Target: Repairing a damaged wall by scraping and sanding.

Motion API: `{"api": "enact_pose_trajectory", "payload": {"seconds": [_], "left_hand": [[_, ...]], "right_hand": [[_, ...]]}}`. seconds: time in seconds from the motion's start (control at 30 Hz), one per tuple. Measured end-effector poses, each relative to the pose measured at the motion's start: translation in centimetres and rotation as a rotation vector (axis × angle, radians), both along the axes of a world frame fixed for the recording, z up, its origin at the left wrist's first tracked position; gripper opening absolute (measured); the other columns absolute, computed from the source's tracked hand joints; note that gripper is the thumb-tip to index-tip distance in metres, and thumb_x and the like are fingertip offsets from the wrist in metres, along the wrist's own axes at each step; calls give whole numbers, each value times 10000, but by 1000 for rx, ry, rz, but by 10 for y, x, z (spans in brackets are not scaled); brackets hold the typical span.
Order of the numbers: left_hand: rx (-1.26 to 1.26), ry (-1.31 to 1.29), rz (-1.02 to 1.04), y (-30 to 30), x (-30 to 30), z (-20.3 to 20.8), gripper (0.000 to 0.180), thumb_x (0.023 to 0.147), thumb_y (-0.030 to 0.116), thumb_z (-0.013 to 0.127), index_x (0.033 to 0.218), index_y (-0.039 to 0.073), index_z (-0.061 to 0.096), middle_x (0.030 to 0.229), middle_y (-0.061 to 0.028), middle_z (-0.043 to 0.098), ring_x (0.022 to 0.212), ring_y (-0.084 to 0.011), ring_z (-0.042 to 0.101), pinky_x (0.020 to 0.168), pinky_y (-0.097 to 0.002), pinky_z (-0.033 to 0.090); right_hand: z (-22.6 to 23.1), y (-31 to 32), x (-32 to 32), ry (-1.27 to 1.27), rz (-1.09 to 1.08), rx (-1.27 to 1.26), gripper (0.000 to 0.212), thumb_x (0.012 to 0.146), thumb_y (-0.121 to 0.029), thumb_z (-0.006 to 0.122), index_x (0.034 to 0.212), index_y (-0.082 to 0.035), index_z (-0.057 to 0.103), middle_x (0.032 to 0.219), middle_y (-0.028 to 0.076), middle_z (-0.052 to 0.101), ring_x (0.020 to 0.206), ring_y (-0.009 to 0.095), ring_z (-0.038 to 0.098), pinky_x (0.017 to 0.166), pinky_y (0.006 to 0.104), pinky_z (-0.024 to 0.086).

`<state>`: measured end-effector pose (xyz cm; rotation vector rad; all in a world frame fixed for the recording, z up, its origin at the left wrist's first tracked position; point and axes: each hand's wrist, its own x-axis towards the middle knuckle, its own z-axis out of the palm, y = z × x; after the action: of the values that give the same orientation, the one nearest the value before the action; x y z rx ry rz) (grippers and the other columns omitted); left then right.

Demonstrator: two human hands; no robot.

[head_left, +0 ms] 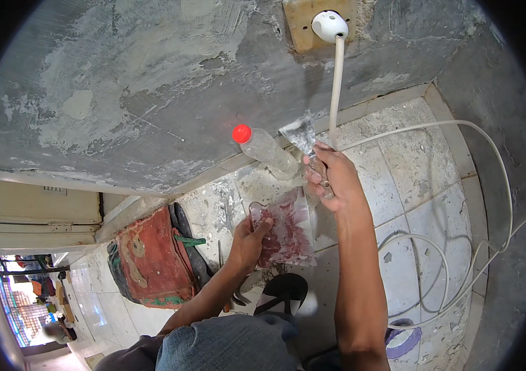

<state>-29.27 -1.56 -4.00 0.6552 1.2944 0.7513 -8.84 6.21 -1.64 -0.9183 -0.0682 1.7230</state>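
My left hand grips the edge of a reddish, paste-smeared plate with a pale straight edge, its thumb on top. In my right hand is a putty knife; the fingers wrap its clear-looking handle and the whitened blade points up toward the wall. The knife is held above and to the right of the plate, apart from it. Just left of the blade stands a clear plastic bottle with a red cap, close to the wall's foot.
A grey, patchily plastered wall rises ahead. A white cable hangs from a wall fitting and loops over the dusty tiles at right. A red bag lies at left. A purple-and-white roll sits behind my right forearm.
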Motion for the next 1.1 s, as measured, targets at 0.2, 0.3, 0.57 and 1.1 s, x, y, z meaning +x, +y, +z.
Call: {"api": "enact_pose_trajectory", "payload": {"seconds": [0.2, 0.3, 0.57, 1.1], "left_hand": [[0, 9, -7, -1, 0, 0, 187, 923, 184, 570, 987, 8, 559, 770, -38, 567, 603, -129, 572, 528, -261, 493], [-39, 64, -40, 0, 1, 0, 171, 927, 170, 562, 989, 11, 562, 769, -32, 563, 612, -120, 566, 531, -260, 493], [-41, 41, -9, -4, 2, 3, 168, 924, 169, 567, 998, 18, 556, 775, -35, 563, 610, -116, 563, 530, -259, 493], [-70, 54, -27, -3, -1, -2, 191, 918, 189, 583, 992, 17, 544, 745, -45, 560, 579, -134, 567, 506, -260, 477]], "right_hand": [[-7, -11, 13, 39, -22, 96, 82, 946, -110, 447, 1008, -57, 439, 749, 70, 528, 457, 118, 439, 323, 239, 309], [-11, -5, 5, -45, 16, 25, 78, 946, -114, 446, 999, -56, 449, 753, 68, 531, 454, 116, 436, 322, 239, 308], [-18, -21, 11, 74, -82, 58, 119, 950, -109, 428, 1026, -23, 461, 810, 87, 545, 467, 127, 441, 348, 251, 337], [-5, 0, 6, 87, -86, -90, 116, 946, -59, 380, 1039, -8, 425, 785, 107, 521, 520, 130, 442, 372, 243, 323]]}}
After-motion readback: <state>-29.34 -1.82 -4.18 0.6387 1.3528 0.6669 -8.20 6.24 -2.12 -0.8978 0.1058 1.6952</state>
